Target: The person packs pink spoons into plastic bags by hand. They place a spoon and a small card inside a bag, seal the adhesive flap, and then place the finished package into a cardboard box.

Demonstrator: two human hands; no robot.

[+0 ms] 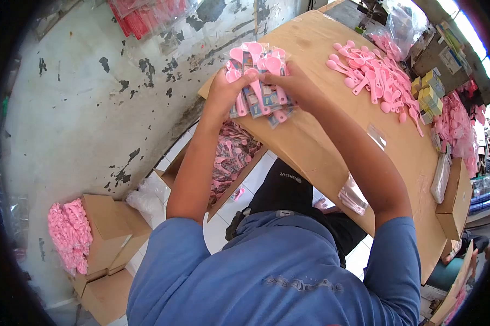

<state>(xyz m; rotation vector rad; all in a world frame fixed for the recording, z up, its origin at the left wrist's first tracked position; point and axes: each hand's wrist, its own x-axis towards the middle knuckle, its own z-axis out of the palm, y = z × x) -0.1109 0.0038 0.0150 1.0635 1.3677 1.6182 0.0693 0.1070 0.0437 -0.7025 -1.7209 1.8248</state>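
Observation:
Both my hands are closed around a bundle of pink spoons in clear packets (260, 100), held over the far left corner of the table. My left hand (227, 89) grips its left side, thumb across the front. On the other side, my right hand (295, 84) presses its thumb near the middle of the bundle. Printed cards show behind the spoons inside the packets. Under the table edge, an open carton (239, 204) is filled with similar packed pink spoons (228, 157). The fingers behind the bundle are hidden.
Loose pink spoons (372, 73) lie heaped on the brown table (321, 141). Small yellow boxes (431, 92) stand at its right edge. Clear plastic sleeves (353, 195) rest at the near edge. Cartons (112, 233) and a pink bag (70, 233) sit by the wall.

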